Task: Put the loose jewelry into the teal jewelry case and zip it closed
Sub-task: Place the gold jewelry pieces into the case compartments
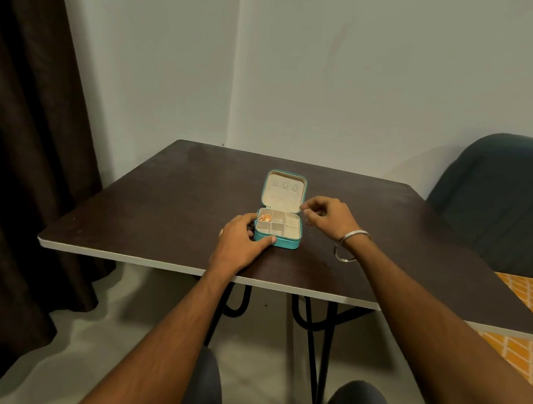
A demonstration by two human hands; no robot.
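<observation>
The left hand (244, 235) grips the near left corner of the teal jewelry case (278, 231), thumb along the front wall and fingers round the side, steadying it on the dark table (164, 201). Gold jewelry (264, 217) lies in the case's back left compartment; no loose pieces show on the table. Beyond, the right hand (327, 215) hovers at the right edge by the hinge, fingers curled, thumb and forefinger close together; whether they pinch anything is too small to tell. The lid (284, 190) stands open. To close well, keep the base pinned, fold the lid flat, then draw the zip round evenly.
</observation>
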